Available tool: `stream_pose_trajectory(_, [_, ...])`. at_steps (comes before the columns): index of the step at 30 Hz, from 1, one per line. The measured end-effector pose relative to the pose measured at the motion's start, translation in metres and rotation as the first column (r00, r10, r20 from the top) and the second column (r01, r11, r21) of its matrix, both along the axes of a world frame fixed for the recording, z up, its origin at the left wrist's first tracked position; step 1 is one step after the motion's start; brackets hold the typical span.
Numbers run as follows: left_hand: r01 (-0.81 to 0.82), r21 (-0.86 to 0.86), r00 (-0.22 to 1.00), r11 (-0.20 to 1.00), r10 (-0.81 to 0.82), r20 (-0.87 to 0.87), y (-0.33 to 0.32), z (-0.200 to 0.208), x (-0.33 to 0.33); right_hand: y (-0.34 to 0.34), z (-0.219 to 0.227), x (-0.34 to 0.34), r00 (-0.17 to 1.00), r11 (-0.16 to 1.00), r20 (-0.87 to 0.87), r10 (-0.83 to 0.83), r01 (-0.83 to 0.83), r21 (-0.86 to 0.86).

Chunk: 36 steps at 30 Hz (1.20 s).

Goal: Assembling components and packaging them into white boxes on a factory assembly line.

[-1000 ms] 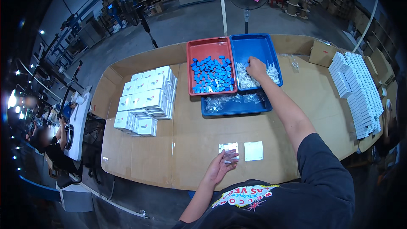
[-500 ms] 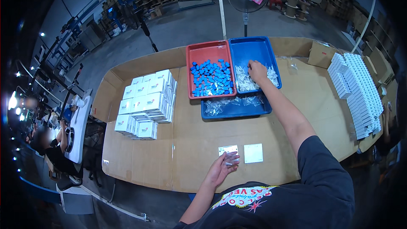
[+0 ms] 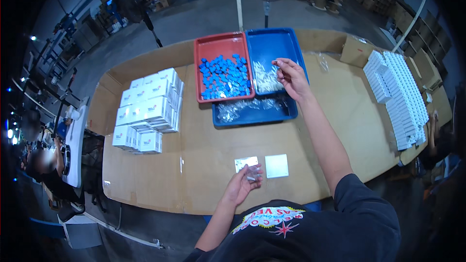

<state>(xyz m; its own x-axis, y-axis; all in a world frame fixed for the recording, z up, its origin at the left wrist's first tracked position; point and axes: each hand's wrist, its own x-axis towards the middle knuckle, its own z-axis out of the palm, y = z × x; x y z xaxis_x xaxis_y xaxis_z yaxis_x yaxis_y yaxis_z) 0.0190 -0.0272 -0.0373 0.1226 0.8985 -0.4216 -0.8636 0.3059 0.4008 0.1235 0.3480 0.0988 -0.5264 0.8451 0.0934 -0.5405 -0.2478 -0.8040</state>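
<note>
The left hand [image 3: 239, 188] is loosely cradling a clear bag [image 3: 253, 171] over a near white plate [image 3: 244, 161]. The right hand [image 3: 291, 78] is pinching, contents unclear, above the far blue tray [image 3: 271, 43], where unbagged white pieces [image 3: 264, 80] are lying.

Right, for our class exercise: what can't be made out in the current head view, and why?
All in the head view:
Right hand: what, if anything, its fingertips pinch; too small.
Left hand: what is inside the clear plastic it holds; small and blurred.
Left white plate: near part, hidden by left hand and plastic.
Lower blue tray: far part, covered by red tray and upper blue tray.
Far-left co-worker: their handwork; small and dim.
</note>
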Motion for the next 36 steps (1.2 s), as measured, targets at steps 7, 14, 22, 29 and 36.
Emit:
stream_pose_trajectory(7, [-0.076, 0.018, 0.997, 0.997, 0.076, 0.023, 0.011, 0.005, 0.005, -0.077, -0.068, 0.039, 0.909, 0.995, 0.416, 0.026, -0.064, 0.077])
stream_pose_trajectory(14, [-0.055, 0.023, 0.998, 0.998, 0.056, -0.012, 0.022, 0.014, 0.0, -0.19, -0.113, 0.066, 0.807, 0.988, 0.571, 0.151, -0.113, -0.101])
stream_pose_trajectory(22, [-0.019, -0.017, 0.997, 1.0, 0.018, -0.074, 0.023, 0.016, 0.006, -0.19, -0.074, 0.063, 0.741, 0.917, 0.635, 0.22, -0.379, 0.124])
stream_pose_trajectory(29, [-0.009, -0.009, 0.988, 1.0, 0.008, -0.151, 0.023, 0.029, 0.011, -0.172, -0.054, 0.046, 0.596, 0.619, 0.735, 0.323, -0.721, 0.312])
stream_pose_trajectory(36, [-0.043, -0.031, 0.983, 0.999, 0.036, -0.178, 0.019, 0.022, 0.012, -0.165, -0.042, 0.034, 0.374, 0.439, 0.832, 0.409, -0.88, 0.179])
